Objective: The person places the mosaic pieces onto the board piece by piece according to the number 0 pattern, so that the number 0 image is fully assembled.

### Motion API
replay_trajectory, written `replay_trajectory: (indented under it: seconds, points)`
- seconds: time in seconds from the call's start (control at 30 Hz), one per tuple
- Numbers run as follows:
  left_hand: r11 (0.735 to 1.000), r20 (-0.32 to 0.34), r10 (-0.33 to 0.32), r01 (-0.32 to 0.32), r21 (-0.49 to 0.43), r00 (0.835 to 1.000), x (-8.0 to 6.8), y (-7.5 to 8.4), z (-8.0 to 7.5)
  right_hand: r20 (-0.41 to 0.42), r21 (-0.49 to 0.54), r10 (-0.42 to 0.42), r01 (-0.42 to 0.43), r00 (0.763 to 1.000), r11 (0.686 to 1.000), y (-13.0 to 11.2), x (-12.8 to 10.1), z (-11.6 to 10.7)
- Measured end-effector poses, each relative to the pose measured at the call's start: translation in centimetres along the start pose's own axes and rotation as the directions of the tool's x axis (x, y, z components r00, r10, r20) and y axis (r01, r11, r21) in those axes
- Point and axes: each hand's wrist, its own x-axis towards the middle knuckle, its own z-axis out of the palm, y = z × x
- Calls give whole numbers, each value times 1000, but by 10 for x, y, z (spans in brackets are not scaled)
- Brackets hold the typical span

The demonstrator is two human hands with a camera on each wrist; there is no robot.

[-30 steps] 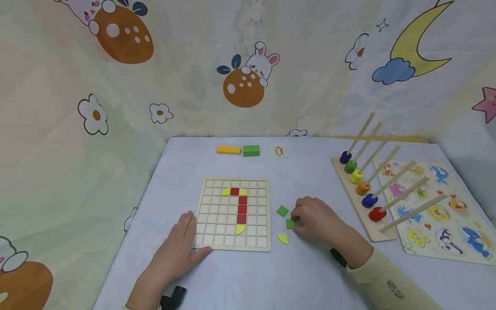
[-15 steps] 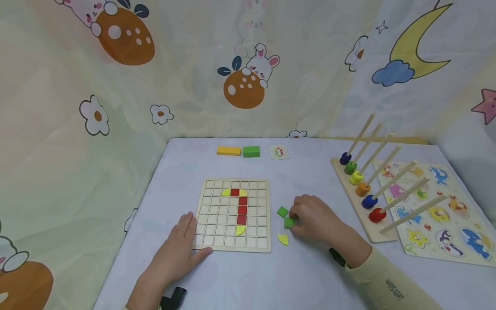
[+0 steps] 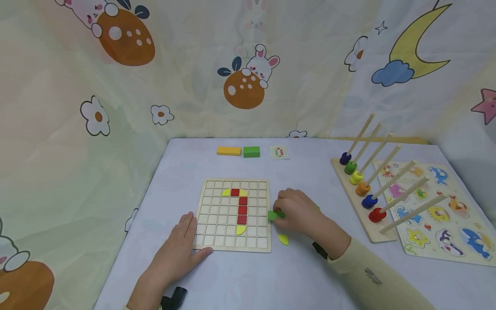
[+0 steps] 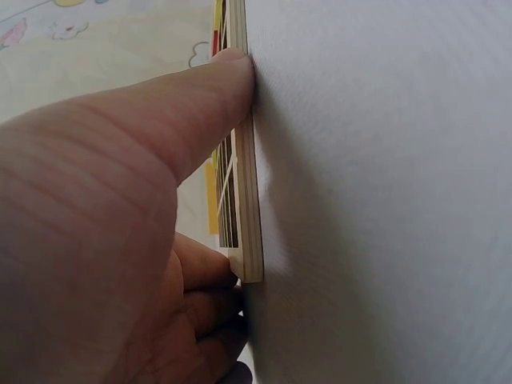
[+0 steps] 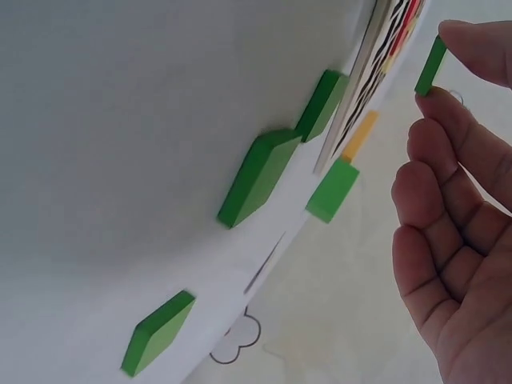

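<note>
On the pale desk (image 3: 240, 280) I saw the wooden grid board (image 3: 232, 214) lying flat, and that was the one tray-like thing holding pieces. Its cells held a column of red squares (image 3: 242, 208), with one more red square offset at the top between two yellow quarter pieces (image 3: 226, 192), and a yellow quarter piece at the foot of the column. Most other cells showed bare wood.

My left hand (image 3: 179, 252) lay flat with its fingers spread and straight, resting against the board's near left corner; the left wrist view showed the thumb pressed on the board's edge (image 4: 254, 200). My right hand (image 3: 300, 213) hovered just beside the board's right edge, its grip pinching a small green square (image 3: 276, 215) between thumb and forefinger. The right wrist view showed that square (image 5: 431, 66) held clear of the desk, near the board's edge.

Loose green pieces (image 5: 258, 178) lay on the desk beside the board, and a yellow quarter piece (image 3: 283, 239) sat just below my right hand.

At the far edge lay a yellow block (image 3: 228, 150), a green block (image 3: 251, 151) and a small pattern card (image 3: 279, 152). To the right stood a peg rack (image 3: 358, 202), each peg carrying one coloured ring, beside an animal puzzle board (image 3: 438, 206).
</note>
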Motion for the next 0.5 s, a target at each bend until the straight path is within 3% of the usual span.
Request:
replay_trajectory:
  seconds: [0.5]
  points:
    - [1000, 9, -9, 9, 14, 1000, 1, -1, 0, 54, 38, -33, 31, 998, 999, -31, 26, 6]
